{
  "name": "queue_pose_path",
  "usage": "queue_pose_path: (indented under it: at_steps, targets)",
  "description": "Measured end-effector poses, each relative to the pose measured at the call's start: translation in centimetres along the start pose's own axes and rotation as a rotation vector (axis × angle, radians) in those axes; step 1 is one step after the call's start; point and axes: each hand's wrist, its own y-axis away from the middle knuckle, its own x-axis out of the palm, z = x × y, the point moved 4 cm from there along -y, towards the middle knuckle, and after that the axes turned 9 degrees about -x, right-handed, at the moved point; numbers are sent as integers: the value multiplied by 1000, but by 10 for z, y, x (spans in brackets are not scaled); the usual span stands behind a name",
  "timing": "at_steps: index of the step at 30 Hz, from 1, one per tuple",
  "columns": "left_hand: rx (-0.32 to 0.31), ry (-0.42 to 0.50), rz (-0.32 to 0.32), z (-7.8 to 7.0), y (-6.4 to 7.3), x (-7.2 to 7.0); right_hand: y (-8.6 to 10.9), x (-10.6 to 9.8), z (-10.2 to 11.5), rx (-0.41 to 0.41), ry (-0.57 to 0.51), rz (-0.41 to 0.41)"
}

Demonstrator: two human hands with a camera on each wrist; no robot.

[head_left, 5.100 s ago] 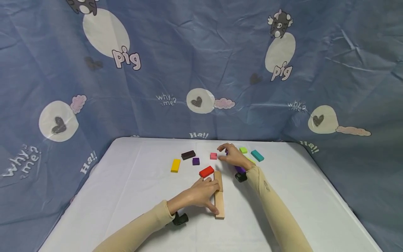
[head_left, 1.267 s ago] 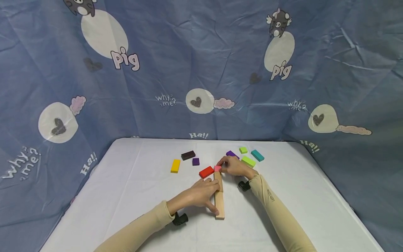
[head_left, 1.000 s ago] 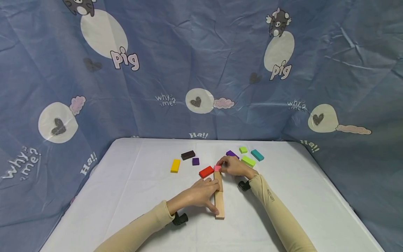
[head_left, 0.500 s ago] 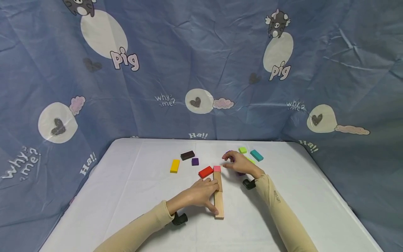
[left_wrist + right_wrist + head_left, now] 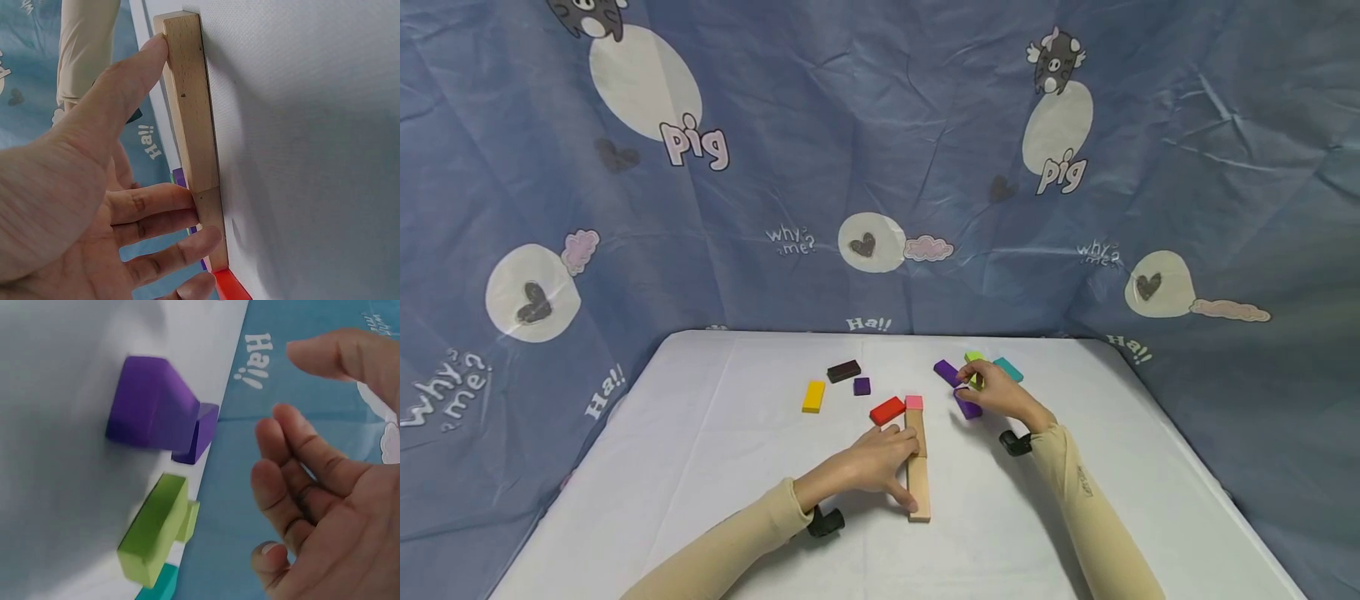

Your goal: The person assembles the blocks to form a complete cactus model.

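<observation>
Two plain wooden blocks, a near one (image 5: 919, 492) and a far one (image 5: 913, 421), lie end to end on the white table. My left hand (image 5: 874, 460) rests along their left side, thumb on the near block and fingers touching the far one. At the far end of the row sits a small pink block (image 5: 913, 402), close to a red block (image 5: 887, 411). My right hand (image 5: 1002, 390) hovers over a purple block (image 5: 969, 407), thumb and fingers apart, holding nothing. The right wrist view shows that purple block (image 5: 140, 403) standing apart from the fingertips.
Beyond my right hand lie another purple block (image 5: 947, 372), a small lime green block (image 5: 974, 357), a longer lime green one (image 5: 153, 528) and a teal block (image 5: 1008, 369). Toward the left are yellow (image 5: 813, 397), dark brown (image 5: 844, 372) and small purple (image 5: 862, 386) blocks. Behind hangs a blue printed cloth (image 5: 760, 167).
My right hand brought the small pink block to the far end of the wooden row, let go, and moved right to the purple block. My left hand has stayed on the wooden blocks.
</observation>
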Motion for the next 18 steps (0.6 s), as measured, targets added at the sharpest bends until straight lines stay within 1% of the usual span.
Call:
queue_pose_path:
  at_steps: [4, 9, 18]
  targets:
    - [-1, 5, 1, 1, -1, 1, 7, -3, -2, 37, 21, 2]
    - [-3, 6, 4, 2, 0, 1, 11, -4, -7, 71, 93, 3]
    - [6, 6, -5, 1, -1, 1, 13, 0, -12, 104, 186, 18]
